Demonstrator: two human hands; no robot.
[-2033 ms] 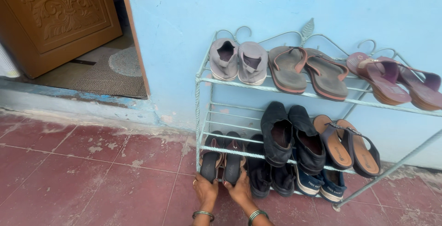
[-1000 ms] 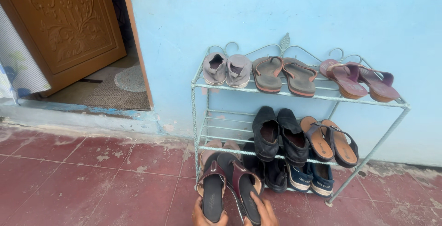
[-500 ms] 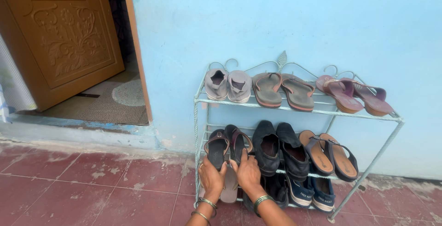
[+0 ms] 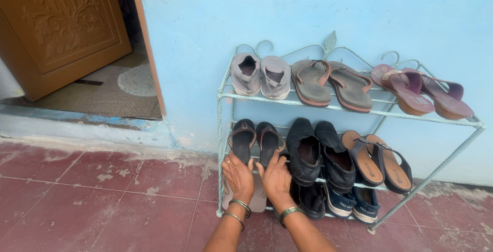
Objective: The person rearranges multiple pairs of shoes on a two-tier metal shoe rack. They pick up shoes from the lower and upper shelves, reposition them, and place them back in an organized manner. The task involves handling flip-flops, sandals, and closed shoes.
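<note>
A pair of dark maroon sandals (image 4: pixel 255 140) lies on the left end of the middle shelf of a pale wire shoe rack (image 4: pixel 221 98). My left hand (image 4: pixel 238 176) rests on the heel of the left sandal, my right hand (image 4: pixel 275 176) on the heel of the right one. Both wrists wear bangles. Beside the sandals stand black shoes (image 4: pixel 318 151) and brown strap sandals (image 4: pixel 377 158).
The top shelf carries grey slippers (image 4: pixel 260 73), brown flip-flops (image 4: pixel 331 82) and maroon sandals (image 4: pixel 421 90). Dark blue shoes (image 4: pixel 351 206) sit on the bottom shelf. A carved wooden door (image 4: pixel 61 26) stands open at the left above a step. Red tile floor (image 4: pixel 97 200) lies below.
The maroon sandals were pulled off the bottom shelf, lifted, and set on the middle shelf's left end. My hands have followed them up and now press on their heels.
</note>
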